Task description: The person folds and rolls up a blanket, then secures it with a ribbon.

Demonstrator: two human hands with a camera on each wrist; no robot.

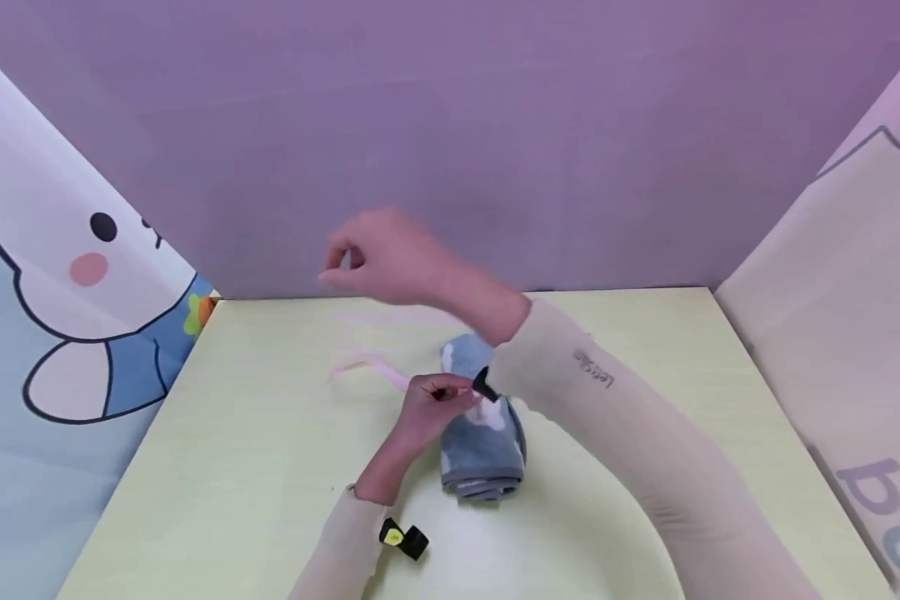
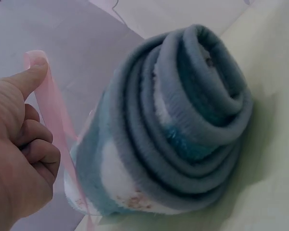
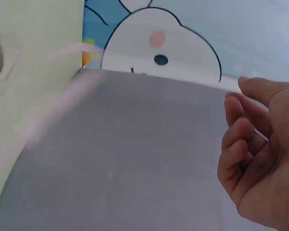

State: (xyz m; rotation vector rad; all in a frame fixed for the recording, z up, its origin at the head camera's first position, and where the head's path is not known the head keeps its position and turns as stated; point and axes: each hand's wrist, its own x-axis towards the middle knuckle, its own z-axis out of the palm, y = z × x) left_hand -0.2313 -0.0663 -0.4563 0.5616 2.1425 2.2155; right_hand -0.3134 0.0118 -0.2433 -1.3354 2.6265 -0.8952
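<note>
A rolled blue-grey plush blanket (image 1: 480, 450) with white patches lies on the table; its coiled end fills much of the left wrist view. Beside the roll, my left hand (image 1: 429, 412) pinches a pink ribbon (image 2: 58, 110) between thumb and curled fingers. The ribbon runs down along the blanket's side in that view. Raised above the table's far side, my right hand (image 1: 393, 258) has its fingers loosely curled, with nothing seen between them. Blurred pink strands (image 3: 62, 108) show apart from it in the right wrist view. My right forearm hides part of the blanket in the head view.
The pale yellow-green table (image 1: 232, 467) ends at a purple-grey back wall (image 1: 570, 150). A cartoon-printed curtain (image 1: 67, 275) borders the left side, and a pale printed curtain (image 1: 855, 317) borders the right.
</note>
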